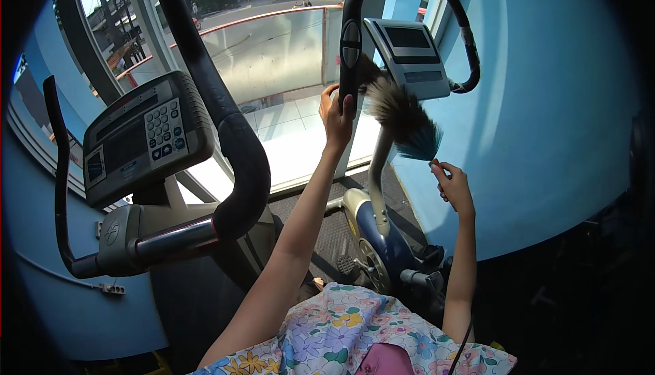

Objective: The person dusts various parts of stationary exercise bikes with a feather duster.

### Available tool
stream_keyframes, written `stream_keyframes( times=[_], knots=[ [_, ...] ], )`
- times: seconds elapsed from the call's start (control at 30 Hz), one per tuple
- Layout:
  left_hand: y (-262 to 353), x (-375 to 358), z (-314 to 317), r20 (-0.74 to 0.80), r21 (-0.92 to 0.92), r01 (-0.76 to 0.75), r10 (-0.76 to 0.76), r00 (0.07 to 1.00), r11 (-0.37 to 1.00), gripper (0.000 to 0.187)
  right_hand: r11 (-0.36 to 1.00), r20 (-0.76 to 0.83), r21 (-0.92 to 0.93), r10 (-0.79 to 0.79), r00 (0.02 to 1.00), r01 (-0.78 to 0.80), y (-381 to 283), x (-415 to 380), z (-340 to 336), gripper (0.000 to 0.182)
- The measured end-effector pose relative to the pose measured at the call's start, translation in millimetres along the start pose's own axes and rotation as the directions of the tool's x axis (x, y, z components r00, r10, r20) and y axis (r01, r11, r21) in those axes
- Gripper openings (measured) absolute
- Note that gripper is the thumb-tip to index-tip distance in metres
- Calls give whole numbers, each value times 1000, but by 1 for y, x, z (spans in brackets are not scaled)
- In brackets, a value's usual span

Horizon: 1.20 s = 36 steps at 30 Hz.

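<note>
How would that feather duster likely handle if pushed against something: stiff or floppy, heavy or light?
The feather duster is probably light for its size, since the right hand alone holds it by one end. Its loose, fluffy plumes look floppy and would likely bend when pushed.

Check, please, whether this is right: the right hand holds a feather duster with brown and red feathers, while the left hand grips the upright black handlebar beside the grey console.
Red is wrong: in the head view, the feather duster has brown and blue feathers. The rest stands: the right hand holds it, while the left hand grips the upright black handlebar beside the grey console.
</note>
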State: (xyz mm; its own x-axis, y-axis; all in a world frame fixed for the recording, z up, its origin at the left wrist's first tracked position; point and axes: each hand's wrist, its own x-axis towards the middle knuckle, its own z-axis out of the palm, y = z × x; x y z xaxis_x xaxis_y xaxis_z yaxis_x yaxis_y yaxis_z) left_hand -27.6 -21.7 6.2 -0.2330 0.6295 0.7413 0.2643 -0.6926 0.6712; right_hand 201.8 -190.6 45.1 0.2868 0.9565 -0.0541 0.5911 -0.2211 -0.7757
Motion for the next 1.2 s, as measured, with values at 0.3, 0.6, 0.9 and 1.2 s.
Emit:
stream_keyframes(
  times=[0.3,0.6,0.9,1.2],
  knots=[
    [10,-1,-4,70,-200,126,-114,991,972,37,941,120,-202,-251,961,271,2,-47,-53,31],
    [0,-1,-1,211,-396,235,-161,964,887,40,943,-270,-155,-326,906,293,1,-111,-131,25],
    [-10,-2,4,61,-344,110,-95,994,932,41,709,-99,-451,-643,759,542,-58,-35,-88,23],
    [-5,-4,0,208,-389,245,-175,962,888,43,591,-36,-538,-728,684,601,-86,-21,-99,20]
  ],
)
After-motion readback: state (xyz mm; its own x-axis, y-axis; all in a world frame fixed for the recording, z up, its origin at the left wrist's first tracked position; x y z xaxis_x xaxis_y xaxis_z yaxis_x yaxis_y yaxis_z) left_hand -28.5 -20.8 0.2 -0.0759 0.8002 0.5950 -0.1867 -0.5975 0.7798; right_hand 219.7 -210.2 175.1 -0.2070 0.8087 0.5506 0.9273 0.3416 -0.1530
